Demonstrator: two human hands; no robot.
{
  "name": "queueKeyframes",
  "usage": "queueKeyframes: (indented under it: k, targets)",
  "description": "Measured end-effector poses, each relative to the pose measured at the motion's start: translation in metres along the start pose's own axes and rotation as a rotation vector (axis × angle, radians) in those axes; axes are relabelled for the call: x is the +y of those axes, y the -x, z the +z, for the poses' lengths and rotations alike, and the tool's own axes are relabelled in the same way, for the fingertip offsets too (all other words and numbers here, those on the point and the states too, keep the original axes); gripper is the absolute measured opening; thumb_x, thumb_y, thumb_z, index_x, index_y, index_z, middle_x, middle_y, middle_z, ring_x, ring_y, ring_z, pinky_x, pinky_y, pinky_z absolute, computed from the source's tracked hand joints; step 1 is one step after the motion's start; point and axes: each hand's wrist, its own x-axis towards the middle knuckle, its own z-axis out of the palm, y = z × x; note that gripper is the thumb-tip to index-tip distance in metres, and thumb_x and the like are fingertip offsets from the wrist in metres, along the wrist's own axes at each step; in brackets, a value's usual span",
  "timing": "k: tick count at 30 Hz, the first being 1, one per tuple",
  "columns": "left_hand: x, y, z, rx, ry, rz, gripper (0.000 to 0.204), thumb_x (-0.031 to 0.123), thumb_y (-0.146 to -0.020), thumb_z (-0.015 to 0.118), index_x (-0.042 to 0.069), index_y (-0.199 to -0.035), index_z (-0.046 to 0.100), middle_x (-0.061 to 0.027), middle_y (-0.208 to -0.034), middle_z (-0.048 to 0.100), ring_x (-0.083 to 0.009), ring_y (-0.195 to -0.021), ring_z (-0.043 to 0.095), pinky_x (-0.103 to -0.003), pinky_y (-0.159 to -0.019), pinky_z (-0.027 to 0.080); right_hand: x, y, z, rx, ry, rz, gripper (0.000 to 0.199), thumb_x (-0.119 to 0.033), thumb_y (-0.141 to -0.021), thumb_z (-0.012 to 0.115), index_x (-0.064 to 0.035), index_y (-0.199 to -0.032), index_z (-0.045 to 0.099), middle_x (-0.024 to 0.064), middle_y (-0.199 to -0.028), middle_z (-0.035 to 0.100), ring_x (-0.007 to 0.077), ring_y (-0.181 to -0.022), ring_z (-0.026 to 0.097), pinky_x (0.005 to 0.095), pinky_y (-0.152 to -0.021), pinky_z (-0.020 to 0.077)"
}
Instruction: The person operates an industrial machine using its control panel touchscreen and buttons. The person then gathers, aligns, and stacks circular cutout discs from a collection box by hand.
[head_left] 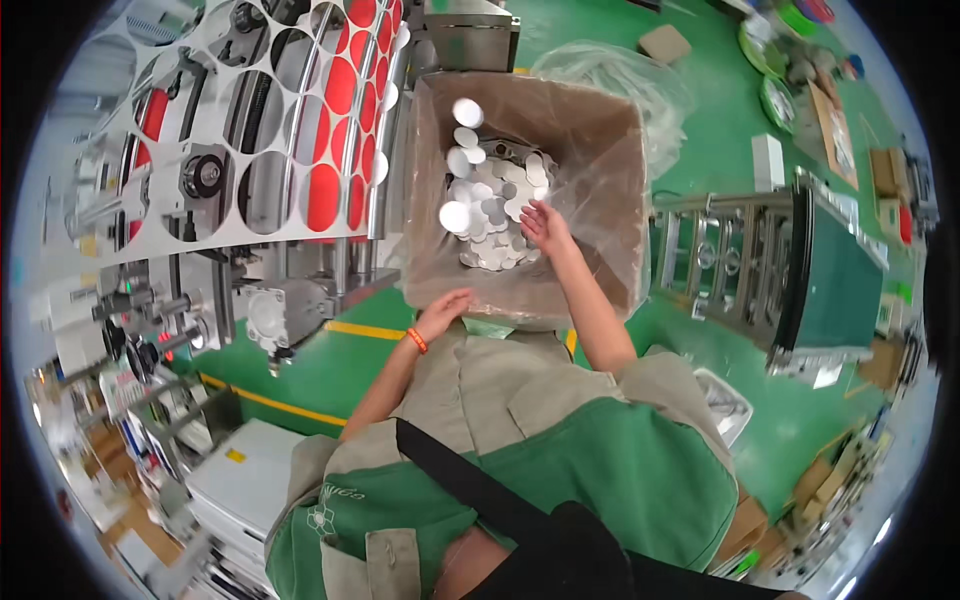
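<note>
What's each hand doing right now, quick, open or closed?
Left hand: loosely open by the box, nothing visible in it.
Right hand: open over the white discs, none clearly held.

White round discs [497, 210] lie loosely heaped inside a plastic-lined brown box [602, 130].

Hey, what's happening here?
A person stands at a plastic-lined box beside a machine. Their right hand reaches inside, close to a pile of white discs; their left hand is by the near rim. A few discs look to be in mid-air.
</note>
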Motion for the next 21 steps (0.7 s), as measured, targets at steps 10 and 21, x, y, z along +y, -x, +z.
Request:
queueKeyframes:
  k: [10,21]
  targets:
    - [-0.006,-0.065,0.037,0.349,1.124,0.094,0.048,0.041,-0.092,0.033,0.015,-0.132,0.036,-0.0094,-0.135,0.038,-0.0286,-0.121,0.04,-0.041,-0.101,0.031,-0.073,-0.019,-0.034,-0.268,-0.04,-0.03,0.049,-0.042,-0.09,0.04,-0.0111,-0.128,0.04,0.0112,-0.122,0.049,0.0267,-0.116,0.044,0.0433,-0.095,0.0354]
    - [-0.005,-0.225,-0.034,0.173,1.756,0.582,0.059,0.06,-0.086,0.018,0.028,-0.132,0.038,-0.0032,-0.141,0.029,-0.0331,-0.131,0.022,-0.059,-0.103,0.012,0.003,-0.137,0.083,-0.578,-0.418,0.183,0.056,-0.055,-0.086,0.036,-0.0186,-0.129,0.039,0.0106,-0.134,0.037,0.0316,-0.124,0.035,0.0567,-0.1,0.0253]
